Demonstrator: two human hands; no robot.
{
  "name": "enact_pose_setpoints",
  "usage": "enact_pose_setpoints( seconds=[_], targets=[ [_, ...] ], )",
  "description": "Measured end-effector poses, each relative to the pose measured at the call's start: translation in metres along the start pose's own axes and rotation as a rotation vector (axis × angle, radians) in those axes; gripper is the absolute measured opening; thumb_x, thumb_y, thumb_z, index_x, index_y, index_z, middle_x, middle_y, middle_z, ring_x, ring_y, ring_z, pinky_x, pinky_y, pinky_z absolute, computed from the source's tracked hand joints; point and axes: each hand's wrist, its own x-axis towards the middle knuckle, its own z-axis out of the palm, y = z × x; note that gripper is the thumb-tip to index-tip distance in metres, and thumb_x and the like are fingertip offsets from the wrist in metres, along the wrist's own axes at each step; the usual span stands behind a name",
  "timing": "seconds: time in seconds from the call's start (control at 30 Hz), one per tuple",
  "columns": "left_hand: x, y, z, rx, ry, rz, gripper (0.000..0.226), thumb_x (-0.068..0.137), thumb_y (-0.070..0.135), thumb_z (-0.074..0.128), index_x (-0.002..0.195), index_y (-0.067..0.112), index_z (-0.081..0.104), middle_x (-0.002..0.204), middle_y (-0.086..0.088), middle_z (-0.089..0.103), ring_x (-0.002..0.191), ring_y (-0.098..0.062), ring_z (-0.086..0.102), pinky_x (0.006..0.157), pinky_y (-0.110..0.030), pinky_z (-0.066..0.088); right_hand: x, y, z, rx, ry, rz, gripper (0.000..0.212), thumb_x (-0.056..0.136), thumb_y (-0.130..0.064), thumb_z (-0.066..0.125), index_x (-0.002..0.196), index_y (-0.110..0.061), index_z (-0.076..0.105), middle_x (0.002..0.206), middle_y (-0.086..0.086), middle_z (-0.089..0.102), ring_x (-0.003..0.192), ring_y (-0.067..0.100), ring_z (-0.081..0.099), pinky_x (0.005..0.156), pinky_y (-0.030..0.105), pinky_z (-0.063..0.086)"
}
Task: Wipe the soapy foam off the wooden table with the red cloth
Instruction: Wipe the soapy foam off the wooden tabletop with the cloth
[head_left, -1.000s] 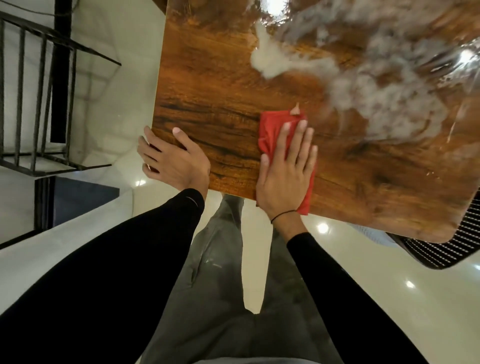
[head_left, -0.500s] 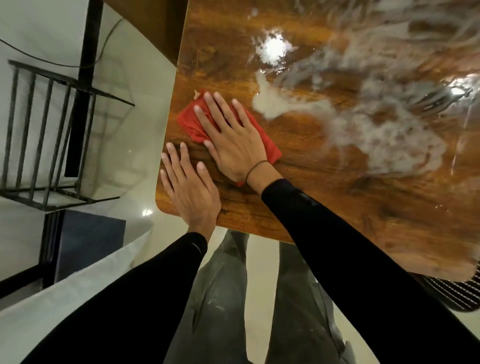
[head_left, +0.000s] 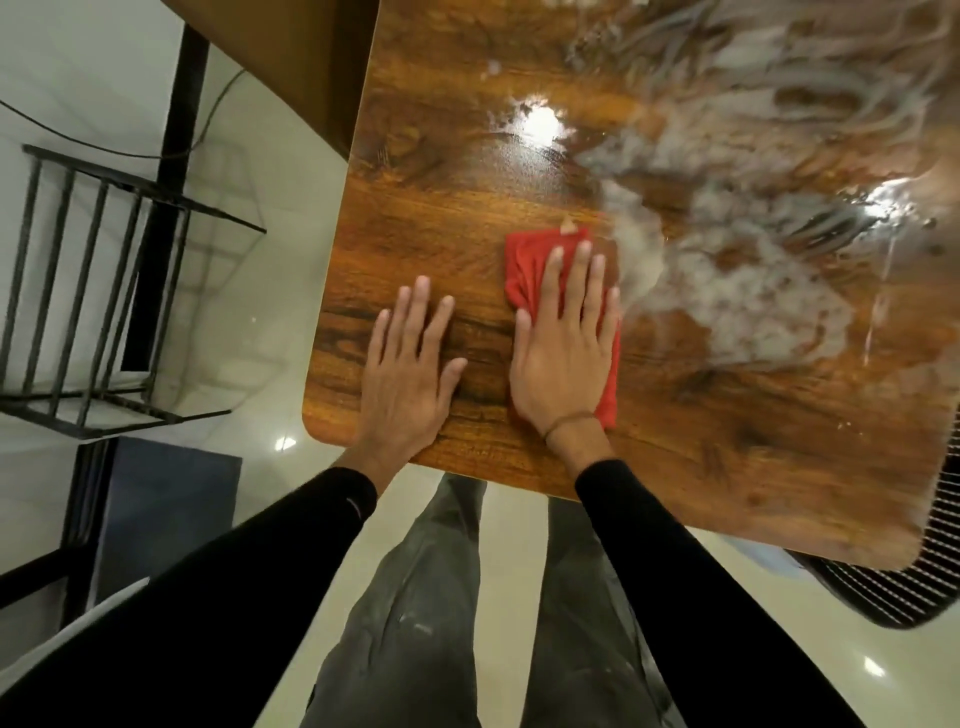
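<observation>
1. Nope, no readable text, labels, brand names, numbers or signs anywhere in the head view.
2. Closest thing is a tiny pale mark on the left sleeve (head_left: 355, 505) near the cuff, way too small to read.

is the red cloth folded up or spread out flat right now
Folded or bunched. The red cloth forms a compact pad with creases, mostly covered by the flat right hand pressing it on the wooden table.
</observation>
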Motion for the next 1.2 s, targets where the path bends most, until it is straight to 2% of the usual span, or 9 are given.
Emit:
enact_pose_setpoints(
  seconds=[0.07, 0.13, 0.23, 0.5, 0.7, 0.9, 0.97, 1.1, 1.2],
  targets=[
    [0.021, -0.002, -0.004, -0.011, -0.058, 0.143, 0.069, 0.118, 0.054, 0.028, 0.175, 0.015, 0.026, 0.185, -0.012, 0.013, 0.172, -0.027, 0.011, 0.14, -0.043, 0.002, -0.025, 0.021, 0.004, -0.024, -0.052, -0.169, 0.072, 0.121, -0.045, 0.028, 0.18, -0.012, 0.005, 0.188, 0.016, -0.003, 0.175, 0.033, -0.001, 0.14, 0.058, 0.011],
    [0.042, 0.002, -0.007, -0.028, -0.082, 0.134, 0.071, 0.116, 0.054, 0.034, 0.175, 0.016, 0.025, 0.185, -0.012, 0.013, 0.173, -0.027, 0.01, 0.14, -0.046, 0.005, -0.039, 0.047, 0.005, -0.051, -0.061, -0.217, 0.072, 0.12, -0.048, 0.025, 0.181, -0.015, 0.004, 0.188, 0.014, -0.003, 0.175, 0.031, -0.002, 0.141, 0.057, 0.01],
    [0.057, 0.009, -0.007, -0.039, -0.1, 0.016, 0.075, 0.113, 0.057, 0.039, 0.176, 0.018, 0.023, 0.186, -0.011, 0.01, 0.173, -0.027, 0.008, 0.14, -0.046, 0.004, -0.038, 0.073, -0.003, -0.066, 0.006, -0.04, 0.072, 0.12, -0.049, 0.025, 0.181, -0.015, 0.006, 0.189, 0.013, -0.001, 0.175, 0.032, 0.0, 0.141, 0.056, 0.008],
    [0.055, 0.005, -0.003, -0.015, -0.082, 0.04, 0.083, 0.108, 0.066, 0.045, 0.176, 0.023, 0.023, 0.186, -0.01, 0.008, 0.173, -0.027, 0.007, 0.139, -0.048, 0.005, 0.055, 0.069, -0.016, -0.044, 0.133, 0.214, 0.071, 0.118, -0.044, 0.026, 0.18, -0.011, 0.013, 0.187, 0.021, 0.008, 0.174, 0.039, 0.009, 0.14, 0.057, 0.01],
    [0.055, 0.004, 0.0, -0.022, -0.068, 0.025, 0.083, 0.108, 0.067, 0.045, 0.176, 0.025, 0.022, 0.186, -0.007, 0.009, 0.173, -0.026, 0.009, 0.139, -0.049, 0.008, 0.094, 0.048, -0.019, -0.062, 0.042, -0.157, 0.066, 0.12, -0.044, 0.024, 0.181, -0.023, 0.011, 0.188, 0.018, 0.003, 0.174, 0.037, 0.005, 0.141, 0.056, 0.009],
    [0.055, 0.005, 0.0, 0.009, -0.094, 0.011, 0.09, 0.104, 0.069, 0.05, 0.177, 0.025, 0.02, 0.186, -0.007, 0.006, 0.173, -0.027, 0.006, 0.139, -0.049, 0.007, 0.041, 0.086, -0.023, -0.116, -0.11, -0.546, 0.065, 0.121, -0.047, 0.026, 0.181, -0.027, 0.009, 0.189, 0.011, 0.0, 0.175, 0.032, 0.0, 0.14, 0.057, 0.013],
    [0.054, 0.005, 0.0, 0.012, -0.097, 0.013, 0.09, 0.104, 0.068, 0.051, 0.177, 0.025, 0.02, 0.186, -0.007, 0.006, 0.173, -0.027, 0.006, 0.139, -0.049, 0.006, 0.033, 0.107, -0.028, -0.116, -0.098, -0.483, 0.065, 0.121, -0.047, 0.025, 0.181, -0.028, 0.011, 0.189, 0.01, 0.001, 0.175, 0.031, 0.001, 0.14, 0.057, 0.014],
    [0.055, 0.003, 0.0, 0.003, -0.09, 0.018, 0.09, 0.104, 0.067, 0.052, 0.176, 0.023, 0.022, 0.186, -0.008, 0.008, 0.173, -0.027, 0.008, 0.139, -0.051, 0.008, 0.063, 0.117, -0.04, -0.072, 0.004, -0.164, 0.064, 0.119, -0.044, 0.029, 0.18, -0.025, 0.02, 0.188, 0.013, 0.009, 0.174, 0.033, 0.009, 0.141, 0.054, 0.01],
    [0.054, 0.002, 0.0, -0.002, -0.094, 0.015, 0.09, 0.104, 0.068, 0.051, 0.176, 0.023, 0.022, 0.186, -0.008, 0.008, 0.173, -0.027, 0.008, 0.139, -0.05, 0.008, 0.103, 0.098, -0.043, -0.065, 0.015, -0.105, 0.064, 0.12, -0.043, 0.028, 0.18, -0.024, 0.019, 0.188, 0.015, 0.008, 0.174, 0.033, 0.008, 0.141, 0.054, 0.008]
  ],
)
